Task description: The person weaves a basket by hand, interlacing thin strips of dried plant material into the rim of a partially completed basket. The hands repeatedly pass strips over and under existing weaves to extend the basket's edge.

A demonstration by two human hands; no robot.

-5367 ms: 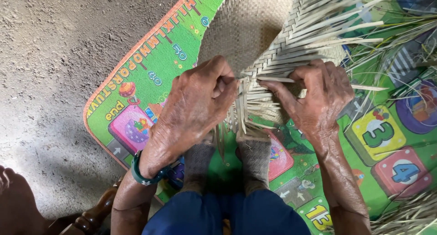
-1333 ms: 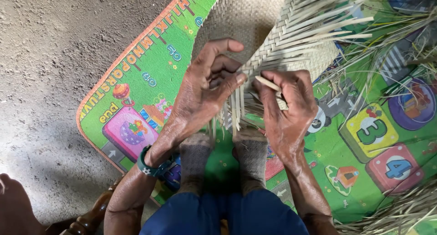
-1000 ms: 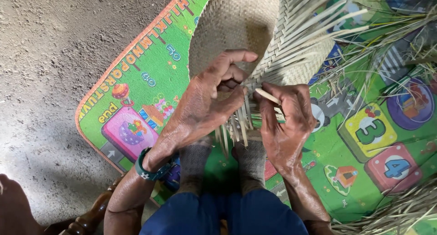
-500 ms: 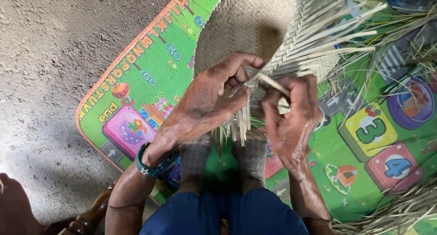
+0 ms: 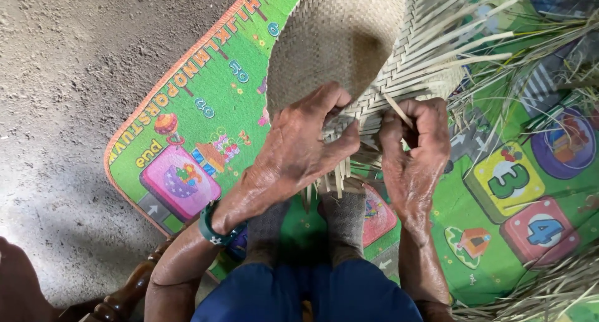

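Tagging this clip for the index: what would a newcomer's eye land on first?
At frame centre, the left hand and right hand pinch pale strips at the unfinished edge of a woven mat, which spreads up toward the top. Beneath lies a bright green play mat with cartoon pictures, on a grey concrete floor at left.

Both hands, left hand (image 5: 306, 150) & right hand (image 5: 415, 150), curled, pinching close together.

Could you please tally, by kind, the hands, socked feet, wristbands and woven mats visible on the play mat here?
Hands: 2, the left hand and the right hand, both on the woven mat
Socked feet: 2
Wristbands: 1
Woven mats: 1
Total: 6
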